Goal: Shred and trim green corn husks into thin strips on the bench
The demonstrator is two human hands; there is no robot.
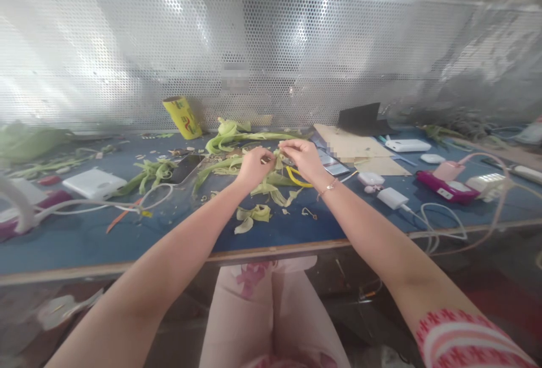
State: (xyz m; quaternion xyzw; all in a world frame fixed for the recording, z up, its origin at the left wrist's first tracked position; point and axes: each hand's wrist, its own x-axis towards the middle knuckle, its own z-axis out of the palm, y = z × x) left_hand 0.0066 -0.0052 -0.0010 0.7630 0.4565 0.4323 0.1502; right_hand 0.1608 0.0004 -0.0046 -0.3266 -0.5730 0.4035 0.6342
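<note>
In the head view, we see the left hand [256, 167] and the right hand [302, 159] close together over a blue table [296, 232]. A small pale green bit [278, 157] is between them. The right fingertips are pressed together by it, and look like they pinch it. The left fingers are curled, but we cannot tell if they hold it too. We see green leaf strips [273, 190] under the hands, a phone [337, 166] just beside the right hand, and a tilted yellow tube [184, 119] farther back
</note>
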